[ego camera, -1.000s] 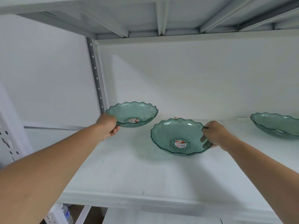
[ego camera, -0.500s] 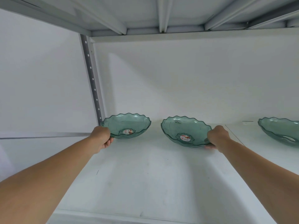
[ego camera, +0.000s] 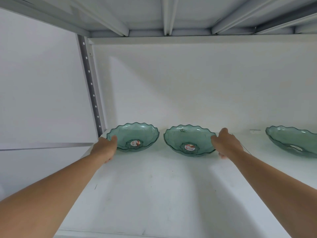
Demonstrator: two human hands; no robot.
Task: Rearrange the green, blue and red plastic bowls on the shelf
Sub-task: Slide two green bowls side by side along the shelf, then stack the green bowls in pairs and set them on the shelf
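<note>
Two green see-through plastic bowls with wavy rims stand side by side at the back of the white shelf [ego camera: 154,194]. My left hand [ego camera: 106,146] grips the left rim of the left bowl [ego camera: 137,134], thumb over the edge. My right hand [ego camera: 226,145] holds the right rim of the middle bowl [ego camera: 185,140], fingers under it. Each bowl has a red and white sticker at its centre. A third green bowl [ego camera: 295,141] sits further right, cut off by the frame edge.
A perforated grey upright post [ego camera: 91,86] stands just left of the left bowl. The white back wall [ego camera: 188,86] is close behind the bowls. The underside of the upper shelf [ego camera: 171,14] hangs overhead.
Both bowls have moved back toward the wall and now sit level and close together near the rear. The middle bowl, tilted before, is set down flat. My hands stay on the rims.
</note>
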